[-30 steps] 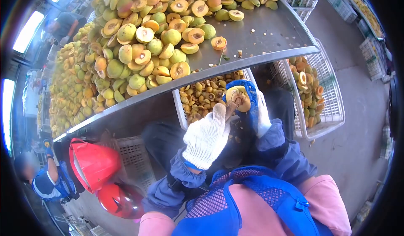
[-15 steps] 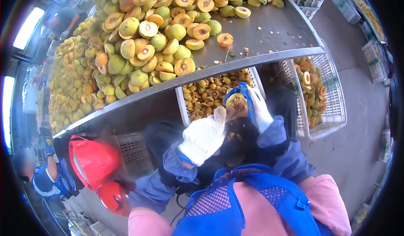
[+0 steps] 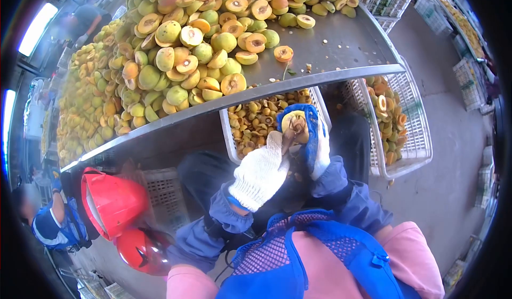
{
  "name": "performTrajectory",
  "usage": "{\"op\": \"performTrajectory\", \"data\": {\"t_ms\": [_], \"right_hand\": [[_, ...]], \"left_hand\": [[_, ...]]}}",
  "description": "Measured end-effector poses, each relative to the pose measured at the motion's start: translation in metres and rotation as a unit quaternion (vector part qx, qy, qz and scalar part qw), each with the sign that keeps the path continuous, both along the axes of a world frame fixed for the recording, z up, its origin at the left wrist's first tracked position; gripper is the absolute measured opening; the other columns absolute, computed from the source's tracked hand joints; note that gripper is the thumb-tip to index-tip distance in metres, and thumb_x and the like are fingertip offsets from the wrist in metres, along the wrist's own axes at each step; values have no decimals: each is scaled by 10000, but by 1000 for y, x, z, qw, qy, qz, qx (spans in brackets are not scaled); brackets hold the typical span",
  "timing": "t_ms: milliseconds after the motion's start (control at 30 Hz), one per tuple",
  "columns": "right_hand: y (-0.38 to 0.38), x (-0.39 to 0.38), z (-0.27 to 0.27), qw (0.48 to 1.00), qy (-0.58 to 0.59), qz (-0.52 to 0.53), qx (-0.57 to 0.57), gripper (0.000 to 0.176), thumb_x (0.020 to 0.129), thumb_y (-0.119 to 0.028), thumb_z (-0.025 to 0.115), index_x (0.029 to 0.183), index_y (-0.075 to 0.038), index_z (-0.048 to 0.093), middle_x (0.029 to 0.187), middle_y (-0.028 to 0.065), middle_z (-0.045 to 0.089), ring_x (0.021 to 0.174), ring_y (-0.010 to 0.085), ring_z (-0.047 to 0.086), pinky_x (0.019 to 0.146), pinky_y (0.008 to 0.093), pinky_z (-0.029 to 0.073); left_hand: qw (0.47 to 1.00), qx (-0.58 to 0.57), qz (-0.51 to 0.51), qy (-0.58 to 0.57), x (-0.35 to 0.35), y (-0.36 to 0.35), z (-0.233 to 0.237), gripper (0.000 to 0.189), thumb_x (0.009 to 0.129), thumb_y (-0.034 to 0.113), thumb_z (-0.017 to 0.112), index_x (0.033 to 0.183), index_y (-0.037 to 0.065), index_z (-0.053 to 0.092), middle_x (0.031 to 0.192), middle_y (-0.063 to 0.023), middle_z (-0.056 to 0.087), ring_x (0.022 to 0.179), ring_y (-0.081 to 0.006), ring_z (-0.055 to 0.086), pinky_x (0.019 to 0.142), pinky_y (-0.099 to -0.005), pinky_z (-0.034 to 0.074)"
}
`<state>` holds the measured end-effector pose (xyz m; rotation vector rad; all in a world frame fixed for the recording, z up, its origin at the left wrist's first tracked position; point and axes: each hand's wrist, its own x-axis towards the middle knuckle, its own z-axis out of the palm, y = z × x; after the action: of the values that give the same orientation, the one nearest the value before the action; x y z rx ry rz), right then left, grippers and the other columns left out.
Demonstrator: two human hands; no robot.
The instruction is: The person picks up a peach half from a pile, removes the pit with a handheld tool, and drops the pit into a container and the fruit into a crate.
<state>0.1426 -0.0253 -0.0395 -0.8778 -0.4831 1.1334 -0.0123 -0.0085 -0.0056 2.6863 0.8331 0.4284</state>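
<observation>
My right hand (image 3: 312, 139), in a blue-palmed white glove, cups a halved peach (image 3: 290, 120) with its cut face and brown pit hollow towards me. My left hand (image 3: 261, 171), in a white knit glove, is closed with its thumb along a small narrow brownish tool (image 3: 287, 139). The tool's tip is right at the hollow of the peach half; its handle is hidden in the glove. Both hands are just in front of a white crate (image 3: 230, 139) of small yellow-brown pits and scraps (image 3: 256, 120), below the table's edge.
A metal table (image 3: 341, 48) bears a large heap of peach halves (image 3: 176, 59). On the right stands a white crate (image 3: 424, 139) with peach halves. A red bucket-like container (image 3: 114, 200) and a shiny red object (image 3: 141, 251) are at left, near a co-worker in blue (image 3: 58, 219).
My hands have shifted slightly left, and the peach half has turned so its cut face shows more. The head view has moved a little.
</observation>
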Motion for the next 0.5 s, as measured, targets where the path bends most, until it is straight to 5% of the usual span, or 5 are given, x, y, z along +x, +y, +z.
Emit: {"op": "performTrajectory", "data": {"t_ms": [67, 267, 333, 433, 500], "right_hand": [[0, 2, 10, 971, -228, -52, 47, 316, 1019, -256, 449, 1096, 3, 614, 1002, 108, 686, 847, 187, 675, 785, 311, 555], [7, 5, 39, 996, 77, 45, 13, 302, 1010, -232, 472, 946, 7, 644, 826, 117, 690, 696, 193, 665, 657, 295, 553], [13, 18, 46, 989, 66, 123, -52, 246, 967, -231, 564, 921, 3, 623, 811, 120, 671, 694, 205, 654, 643, 304, 545], [21, 22, 42, 983, 24, 144, -112, 328, 985, -288, 527, 903, 6, 649, 786, 124, 682, 697, 198, 662, 650, 285, 531], [18, 22, 40, 983, -162, 82, 12, 361, 1000, -310, 488, 934, 10, 640, 848, 129, 681, 771, 196, 662, 700, 282, 530]], "left_hand": [[998, 53, -24, 0, -2, -3, -4, 295, 745, 111, 663, 999, -38, 640, 1009, -228, 562, 705, -350, 639, 561, -433, 527], [998, -7, -4, 59, -6, -12, 10, 345, 696, 139, 695, 984, -43, 646, 1010, -242, 570, 707, -363, 634, 588, -438, 527], [999, 10, -21, 25, -7, -14, 8, 355, 713, 146, 700, 999, -52, 634, 1020, -248, 577, 719, -375, 631, 611, -446, 526], [977, -200, 41, -67, -1, -9, 13, 383, 731, 147, 713, 1041, -53, 608, 1063, -264, 570, 740, -409, 622, 649, -446, 523], [962, -252, 61, -91, 2, -8, 10, 407, 725, 137, 724, 1065, -46, 595, 1107, -279, 552, 771, -435, 615, 679, -448, 522]]}}
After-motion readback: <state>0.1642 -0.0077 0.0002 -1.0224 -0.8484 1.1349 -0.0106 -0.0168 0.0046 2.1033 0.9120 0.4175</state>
